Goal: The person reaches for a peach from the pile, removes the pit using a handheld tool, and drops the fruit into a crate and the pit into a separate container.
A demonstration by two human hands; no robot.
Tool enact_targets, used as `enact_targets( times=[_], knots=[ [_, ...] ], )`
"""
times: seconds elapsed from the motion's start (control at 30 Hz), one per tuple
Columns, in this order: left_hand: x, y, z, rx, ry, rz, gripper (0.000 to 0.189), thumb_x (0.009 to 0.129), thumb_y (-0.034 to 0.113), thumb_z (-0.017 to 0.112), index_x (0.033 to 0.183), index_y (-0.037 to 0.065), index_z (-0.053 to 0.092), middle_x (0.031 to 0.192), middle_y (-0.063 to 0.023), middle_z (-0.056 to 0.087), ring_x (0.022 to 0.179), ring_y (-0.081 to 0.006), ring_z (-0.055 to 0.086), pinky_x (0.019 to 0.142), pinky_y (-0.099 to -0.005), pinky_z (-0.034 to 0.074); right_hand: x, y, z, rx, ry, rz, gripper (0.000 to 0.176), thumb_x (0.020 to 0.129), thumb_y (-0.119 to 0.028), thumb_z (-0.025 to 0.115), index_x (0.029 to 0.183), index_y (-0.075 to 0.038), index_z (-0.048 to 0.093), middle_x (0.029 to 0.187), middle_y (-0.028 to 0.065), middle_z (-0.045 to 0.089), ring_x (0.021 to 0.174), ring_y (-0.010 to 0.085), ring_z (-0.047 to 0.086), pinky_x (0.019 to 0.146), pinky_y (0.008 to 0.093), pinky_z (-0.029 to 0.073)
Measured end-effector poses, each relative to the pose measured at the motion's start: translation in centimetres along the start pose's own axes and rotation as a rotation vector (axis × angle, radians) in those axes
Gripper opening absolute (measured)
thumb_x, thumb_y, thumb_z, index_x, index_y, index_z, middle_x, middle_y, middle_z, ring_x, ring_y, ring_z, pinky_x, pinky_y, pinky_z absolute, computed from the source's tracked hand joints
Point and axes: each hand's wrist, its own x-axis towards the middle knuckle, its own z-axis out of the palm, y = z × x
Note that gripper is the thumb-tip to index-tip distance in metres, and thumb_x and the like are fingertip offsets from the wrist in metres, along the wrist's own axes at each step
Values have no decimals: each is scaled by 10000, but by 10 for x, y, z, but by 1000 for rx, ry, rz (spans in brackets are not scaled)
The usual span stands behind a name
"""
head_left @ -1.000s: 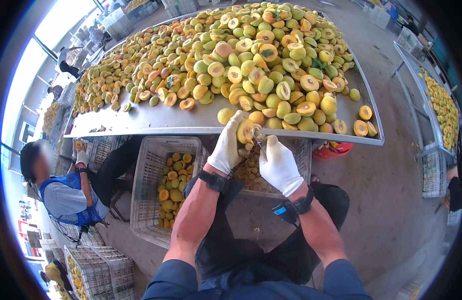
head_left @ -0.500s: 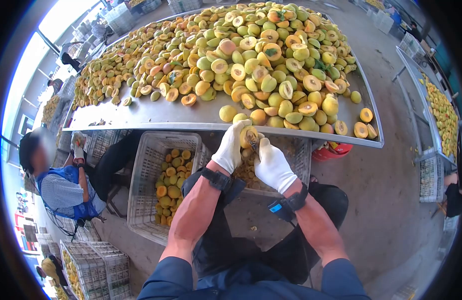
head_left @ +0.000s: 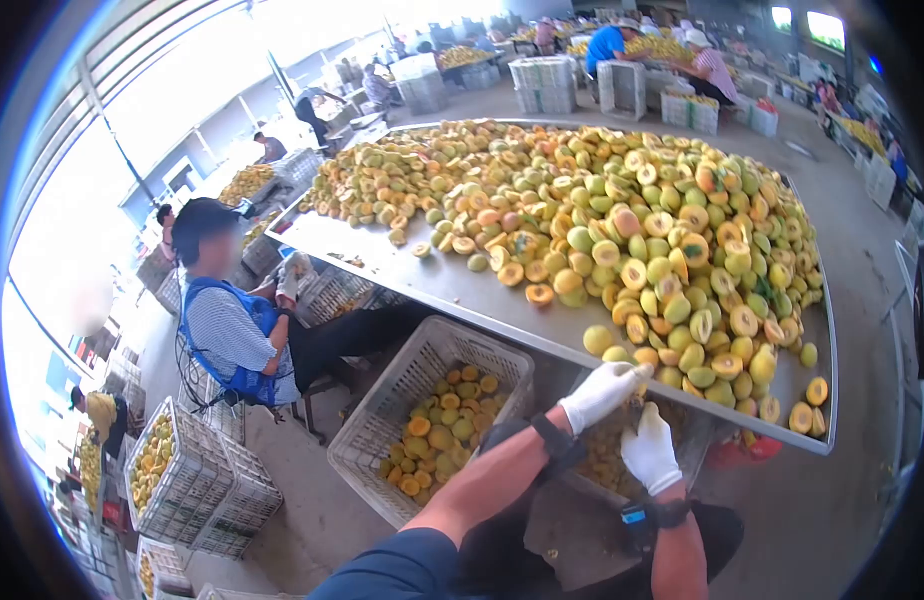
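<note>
My left hand (head_left: 604,395), in a white glove, is at the front edge of the metal table and closed on a peach half (head_left: 641,373), mostly covered by the fingers. Just below it, my gloved right hand (head_left: 651,452) is closed around a small metal tool (head_left: 637,402), whose shape is blurred. Halved yellow peaches (head_left: 672,250) are heaped on the metal table (head_left: 462,285). Under my hands stands a crate (head_left: 698,455) with light brown bits in it, partly hidden by my arms.
A grey plastic crate (head_left: 357,465) holding peach halves stands left of my legs. Beyond it sits a person in a blue vest (head_left: 232,340). Stacked crates (head_left: 207,490) stand at lower left. A red container (head_left: 744,450) is under the table's right corner. Other people work at the back.
The view has swung up and left, bringing the back of the hall into sight. My left hand still holds peach; the right hand with the tool has dropped slightly away from it.
</note>
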Motion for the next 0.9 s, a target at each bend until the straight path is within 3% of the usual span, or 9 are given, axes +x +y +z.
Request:
enact_targets(
  times=[0.1, 0.23, 0.37, 0.57, 0.6, 0.7, 0.77, 0.83, 0.9],
  knots=[
    [-18, 17, 16, -116, 163, 90, 321, 929, 296, 640, 992, -16, 683, 818, -48, 663, 701, -122, 612, 655, -275, 497, 0, -13, 4, 84, 20, 21, 264, 857, -99, 583, 1051, 51, 486, 914, 339, 632, 947, 516, 596, 763, 548, 499],
    [-11, 10, 18, -490, 283, -76, 218, 883, 189, 659, 918, -21, 703, 778, -47, 659, 679, -124, 607, 623, -273, 485, 8, -14, 15, -16, -18, 29, 294, 855, -77, 581, 1102, 67, 512, 919, 317, 648, 920, 492, 616, 768, 536, 506],
    [-12, 15, 16, -374, 306, -21, 173, 823, 123, 631, 848, -27, 713, 742, -69, 651, 630, -118, 581, 571, -251, 467, 9, -14, 14, 134, -52, -7, 321, 869, -77, 578, 1148, 68, 511, 954, 315, 647, 940, 493, 612, 779, 504, 509],
    [-15, 24, 4, -435, 14, 79, 221, 846, 118, 601, 918, -53, 721, 777, -75, 689, 695, -152, 638, 649, -275, 520, 8, -7, 18, 378, -102, -83, 338, 876, -119, 622, 1150, 55, 528, 1006, 283, 646, 988, 454, 613, 825, 456, 493],
    [-10, 23, 2, -462, -41, 20, 214, 836, 112, 599, 903, -49, 723, 803, -87, 701, 708, -161, 650, 655, -279, 530, 10, 0, 19, 427, -152, -49, 320, 850, -20, 583, 1153, 49, 506, 1016, 138, 664, 965, 238, 650, 861, 335, 502],
    [-12, 32, 1, -530, -53, 81, 172, 790, 113, 632, 808, -39, 710, 735, -119, 678, 637, -177, 644, 580, -281, 522, 7, -24, -5, 600, -242, -35, 232, 860, -35, 556, 1090, -11, 537, 747, 13, 567, 533, 79, 520, 449, 245, 416],
    [-3, 16, -1, -305, -77, 299, 179, 790, 120, 642, 825, -43, 707, 757, -125, 691, 679, -195, 666, 608, -299, 538, 6, -23, -12, 696, -372, 134, 164, 864, -51, 550, 1027, -29, 554, 685, -16, 530, 466, 57, 465, 377, 243, 352],
    [-1, 10, -2, -347, -99, 231, 185, 818, 100, 605, 854, -66, 677, 775, -134, 671, 695, -228, 657, 663, -314, 551, 5, -39, -22, 847, -402, 364, 92, 867, -66, 556, 958, -50, 564, 663, -25, 524, 468, 65, 469, 384, 244, 359],
    [-4, 22, 3, -665, -29, -159, 184, 806, 106, 621, 873, -58, 669, 773, -143, 659, 659, -240, 638, 665, -329, 558, 8, -33, -16, 658, -382, 298, 104, 872, -78, 563, 962, -29, 577, 703, 10, 570, 534, 114, 541, 453, 284, 425]
  ],
)
